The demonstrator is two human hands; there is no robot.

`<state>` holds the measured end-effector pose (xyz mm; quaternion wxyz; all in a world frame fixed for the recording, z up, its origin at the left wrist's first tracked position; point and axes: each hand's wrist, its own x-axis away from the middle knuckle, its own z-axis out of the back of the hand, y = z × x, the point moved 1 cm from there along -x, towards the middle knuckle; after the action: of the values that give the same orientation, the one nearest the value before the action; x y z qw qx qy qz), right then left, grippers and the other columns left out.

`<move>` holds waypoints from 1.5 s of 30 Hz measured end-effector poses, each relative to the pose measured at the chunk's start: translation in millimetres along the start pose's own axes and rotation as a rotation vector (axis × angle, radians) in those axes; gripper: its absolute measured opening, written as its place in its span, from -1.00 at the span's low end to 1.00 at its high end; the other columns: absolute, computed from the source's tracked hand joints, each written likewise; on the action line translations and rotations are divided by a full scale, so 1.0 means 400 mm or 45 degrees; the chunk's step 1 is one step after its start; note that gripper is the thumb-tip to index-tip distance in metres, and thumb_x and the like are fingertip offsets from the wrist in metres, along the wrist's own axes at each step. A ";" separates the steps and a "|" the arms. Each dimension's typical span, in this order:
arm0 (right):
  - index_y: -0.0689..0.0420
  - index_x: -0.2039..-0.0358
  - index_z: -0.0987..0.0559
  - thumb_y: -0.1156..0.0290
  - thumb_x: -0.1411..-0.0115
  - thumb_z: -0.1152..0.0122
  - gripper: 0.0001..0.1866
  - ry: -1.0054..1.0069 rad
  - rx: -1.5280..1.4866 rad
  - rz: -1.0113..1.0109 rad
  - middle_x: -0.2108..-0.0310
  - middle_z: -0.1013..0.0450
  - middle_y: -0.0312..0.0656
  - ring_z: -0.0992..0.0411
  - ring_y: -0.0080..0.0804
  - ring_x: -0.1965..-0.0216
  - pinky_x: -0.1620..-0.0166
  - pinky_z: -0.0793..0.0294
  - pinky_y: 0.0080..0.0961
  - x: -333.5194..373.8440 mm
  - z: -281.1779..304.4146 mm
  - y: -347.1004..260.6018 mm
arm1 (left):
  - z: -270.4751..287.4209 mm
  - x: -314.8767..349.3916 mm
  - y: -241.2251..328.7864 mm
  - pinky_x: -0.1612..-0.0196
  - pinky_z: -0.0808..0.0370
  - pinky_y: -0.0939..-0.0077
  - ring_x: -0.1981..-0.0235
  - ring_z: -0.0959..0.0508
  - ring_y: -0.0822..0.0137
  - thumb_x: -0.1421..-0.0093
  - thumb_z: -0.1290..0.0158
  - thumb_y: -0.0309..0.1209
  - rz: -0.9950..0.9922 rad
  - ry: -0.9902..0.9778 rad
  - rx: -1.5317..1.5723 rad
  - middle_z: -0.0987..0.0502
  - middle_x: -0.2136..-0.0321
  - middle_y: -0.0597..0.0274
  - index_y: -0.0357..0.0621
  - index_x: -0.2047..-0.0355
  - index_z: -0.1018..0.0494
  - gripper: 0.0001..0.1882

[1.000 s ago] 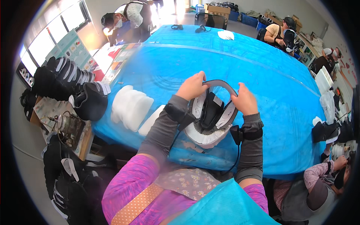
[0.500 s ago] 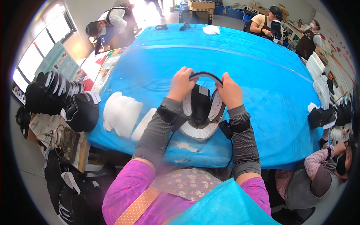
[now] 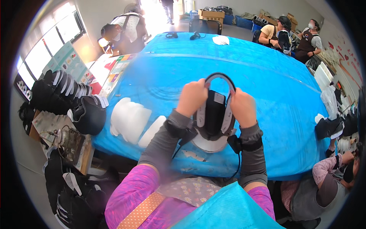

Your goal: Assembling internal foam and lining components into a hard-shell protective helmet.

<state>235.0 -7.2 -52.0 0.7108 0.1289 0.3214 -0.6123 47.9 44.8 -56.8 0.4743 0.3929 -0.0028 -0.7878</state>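
Observation:
A black cap-like piece (image 3: 214, 114) with pale strips along its inner sides is in front of me over the blue-covered table (image 3: 274, 99). A small light label lies inside it, and a white rounded part (image 3: 209, 145) shows at its near end. My left hand (image 3: 192, 98) is closed on the left side of its arched, dark-edged band (image 3: 220, 74). On the right side of the band, my right hand (image 3: 243, 107) is closed too. The band bows up between both hands. Several white pad-like pieces (image 3: 130, 120) lie on the table left of my left forearm.
Stacked black pieces with white edges (image 3: 57, 93) stand at the left, by a rounded black one (image 3: 89, 115). A metal device (image 3: 63, 139) sits on a wooden stand below them. More black pieces (image 3: 328, 128) lie at the right edge. Other people work around the table.
Both hands have drawn closer together, and the band between them has bent into a narrower, taller arch. The view has shifted slightly.

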 end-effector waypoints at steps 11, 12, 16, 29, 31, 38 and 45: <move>0.17 0.45 -0.43 0.39 -0.31 -0.08 -0.80 0.052 0.169 -0.146 0.64 -0.51 -0.06 -0.57 -0.15 0.59 0.55 -0.52 -0.31 0.048 0.013 -0.107 | -0.028 0.028 0.098 0.48 -0.46 0.02 0.55 -0.55 -0.19 -0.34 -0.01 -0.29 0.098 0.086 0.256 -0.52 0.63 -0.14 -0.27 0.40 -0.43 -0.73; 0.17 0.45 -0.43 0.39 -0.31 -0.08 -0.80 0.051 0.167 -0.141 0.64 -0.51 -0.06 -0.57 -0.15 0.59 0.55 -0.52 -0.31 0.046 0.022 -0.102 | -0.027 0.028 0.095 0.48 -0.46 0.02 0.55 -0.55 -0.19 -0.34 -0.01 -0.29 0.102 0.089 0.254 -0.52 0.63 -0.14 -0.27 0.40 -0.43 -0.73; 0.16 0.45 -0.47 0.36 -0.32 -0.09 -0.79 0.013 0.211 -0.082 0.61 -0.52 -0.01 -0.57 -0.07 0.55 0.51 -0.50 -0.21 0.030 0.065 -0.044 | -0.002 0.029 0.096 0.49 -0.46 0.03 0.55 -0.56 -0.18 -0.35 -0.01 -0.29 0.068 0.027 0.155 -0.51 0.63 -0.16 -0.28 0.39 -0.45 -0.72; 0.18 0.39 -0.57 0.10 -0.18 -0.28 -0.65 -0.542 -0.093 0.128 0.45 -0.54 0.05 -0.53 0.13 0.37 0.33 -0.49 -0.01 0.030 0.073 0.020 | 0.097 0.060 0.012 0.42 -0.49 0.03 0.50 -0.58 -0.14 -0.32 -0.05 -0.22 -0.229 -0.382 -0.193 -0.54 0.61 -0.10 -0.22 0.47 -0.51 -0.67; 0.19 0.41 -0.58 0.09 -0.21 -0.26 -0.63 -0.596 -0.062 0.201 0.45 -0.55 0.05 -0.53 0.12 0.37 0.34 -0.49 -0.03 0.030 0.076 -0.009 | 0.095 0.071 0.008 0.40 -0.49 0.01 0.49 -0.58 -0.15 -0.32 -0.05 -0.21 -0.232 -0.470 -0.198 -0.54 0.60 -0.10 -0.21 0.50 -0.53 -0.65; 0.19 0.44 -0.61 0.13 -0.28 -0.19 -0.64 -0.590 -0.059 0.166 0.46 -0.54 0.06 -0.53 0.10 0.38 0.35 -0.49 -0.05 0.031 0.033 0.046 | 0.087 0.058 0.037 0.35 -0.49 0.00 0.46 -0.58 -0.13 -0.32 -0.02 -0.15 -0.153 -0.725 -0.135 -0.56 0.55 -0.08 -0.22 0.50 -0.55 -0.60; 0.17 0.43 -0.64 0.11 -0.27 -0.19 -0.64 -0.576 -0.044 0.096 0.45 -0.55 0.06 -0.54 0.09 0.36 0.33 -0.51 -0.05 0.013 0.030 0.045 | 0.053 0.021 0.025 0.37 -0.48 0.03 0.48 -0.56 -0.13 -0.27 -0.02 -0.26 -0.319 -0.444 -0.063 -0.55 0.56 -0.07 -0.18 0.49 -0.58 -0.70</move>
<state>255.9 -14.5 -49.8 0.7892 -0.0119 0.1592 -0.5930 40.1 25.1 -43.6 0.3743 0.2361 -0.0167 -0.8966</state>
